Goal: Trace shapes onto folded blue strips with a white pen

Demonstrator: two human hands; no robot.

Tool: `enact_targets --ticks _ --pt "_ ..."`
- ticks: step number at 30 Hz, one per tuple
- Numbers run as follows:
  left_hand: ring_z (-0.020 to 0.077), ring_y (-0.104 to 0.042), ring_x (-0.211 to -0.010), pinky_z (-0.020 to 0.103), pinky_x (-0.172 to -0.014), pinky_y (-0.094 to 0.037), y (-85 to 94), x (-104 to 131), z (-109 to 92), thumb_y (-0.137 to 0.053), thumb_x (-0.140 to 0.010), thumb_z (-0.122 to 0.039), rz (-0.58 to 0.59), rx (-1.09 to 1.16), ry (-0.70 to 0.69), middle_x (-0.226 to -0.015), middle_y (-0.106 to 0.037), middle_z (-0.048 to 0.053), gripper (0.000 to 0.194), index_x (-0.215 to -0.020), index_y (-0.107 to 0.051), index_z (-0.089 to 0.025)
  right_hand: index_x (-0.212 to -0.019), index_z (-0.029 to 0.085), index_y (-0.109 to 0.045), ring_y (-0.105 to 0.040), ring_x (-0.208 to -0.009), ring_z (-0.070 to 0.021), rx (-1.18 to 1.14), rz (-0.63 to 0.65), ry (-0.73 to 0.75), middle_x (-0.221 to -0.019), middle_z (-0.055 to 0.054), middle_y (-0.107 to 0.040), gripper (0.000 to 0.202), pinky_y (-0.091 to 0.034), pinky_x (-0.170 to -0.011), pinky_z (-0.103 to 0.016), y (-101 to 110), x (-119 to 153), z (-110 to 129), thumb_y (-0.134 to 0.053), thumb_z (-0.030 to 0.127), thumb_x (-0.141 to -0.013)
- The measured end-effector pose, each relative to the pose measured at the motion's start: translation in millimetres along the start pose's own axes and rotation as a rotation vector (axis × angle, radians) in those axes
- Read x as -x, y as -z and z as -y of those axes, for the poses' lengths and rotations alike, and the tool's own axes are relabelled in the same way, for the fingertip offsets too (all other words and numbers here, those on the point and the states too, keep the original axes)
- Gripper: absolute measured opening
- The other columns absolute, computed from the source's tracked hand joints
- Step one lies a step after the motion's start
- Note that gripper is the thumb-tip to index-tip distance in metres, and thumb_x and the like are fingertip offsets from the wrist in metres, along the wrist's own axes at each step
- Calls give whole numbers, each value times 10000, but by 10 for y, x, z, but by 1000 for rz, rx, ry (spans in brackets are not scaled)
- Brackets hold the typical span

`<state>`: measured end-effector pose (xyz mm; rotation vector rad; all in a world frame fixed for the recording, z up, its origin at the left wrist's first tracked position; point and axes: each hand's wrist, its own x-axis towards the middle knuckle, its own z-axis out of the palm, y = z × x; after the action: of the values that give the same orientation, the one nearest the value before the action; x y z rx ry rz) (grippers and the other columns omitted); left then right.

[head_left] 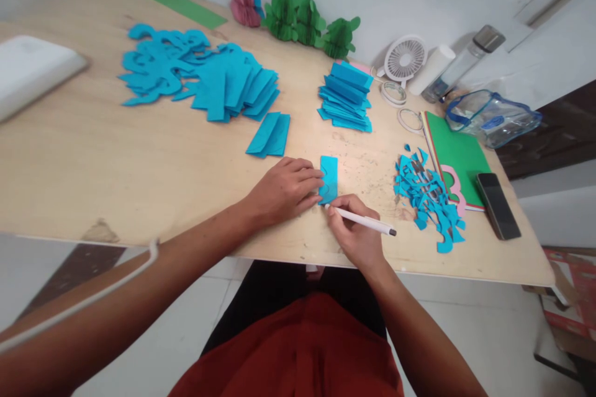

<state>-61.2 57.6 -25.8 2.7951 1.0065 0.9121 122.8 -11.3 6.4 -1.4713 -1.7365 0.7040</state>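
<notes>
Paper [330,172] between left hand [289,189] and right hand [359,234]

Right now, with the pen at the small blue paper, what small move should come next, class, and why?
I'd suggest guiding the white pen along the curved lines on the small blue paper. The right hand seems to have the tip at its lower end, and the left hand rests at its left edge, which should steady it.
</notes>
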Motion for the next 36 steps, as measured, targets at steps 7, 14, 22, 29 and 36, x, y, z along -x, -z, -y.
enact_targets --ticks 7,14,22,29,36 --pt "263 -621 -1065 410 -858 -473 3 -2 2 -553 -917 -283 3 6 0 -1075 -744 63 184 -987 -696 -191 -791 222 -614 -562 -573 -132 -2 -9 -22 -670 1 -652 84 -411 -512 -239 1 5 5 -552 262 -830" --pt "265 -619 -1072 411 -859 -470 5 -3 1 -539 -920 -273 9 9 -3 -1079 -743 67 190 -986 -697 -191 -791 218 -614 -568 -581 -136 -13 -21 -38 -663 3 -647 82 -418 -523 -242 4 8 1 -552 261 -825" --pt "266 -621 -1056 413 -850 -470 -4 -1 7 -527 -929 -285 2 5 -14 -1072 -745 66 204 -981 -693 -180 -781 217 -612 -562 -570 -134 -8 -54 -43 -648 5 -642 84 -417 -517 -241 -1 10 -3 -557 264 -824" --pt "267 -618 -1068 417 -860 -471 2 3 9 -526 -928 -279 1 9 -9 -1082 -742 66 202 -990 -694 -187 -782 218 -611 -565 -586 -136 -17 -61 -59 -664 5 -636 76 -431 -536 -247 10 20 -22 -566 263 -824" --pt "269 -618 -1067 421 -869 -473 -1 -4 12 -526 -928 -295 16 12 -6 -1084 -741 71 211 -988 -698 -190 -769 218 -601 -550 -577 -133 -33 -91 -65 -638 16 -610 79 -418 -524 -241 11 16 -31 -566 263 -823"
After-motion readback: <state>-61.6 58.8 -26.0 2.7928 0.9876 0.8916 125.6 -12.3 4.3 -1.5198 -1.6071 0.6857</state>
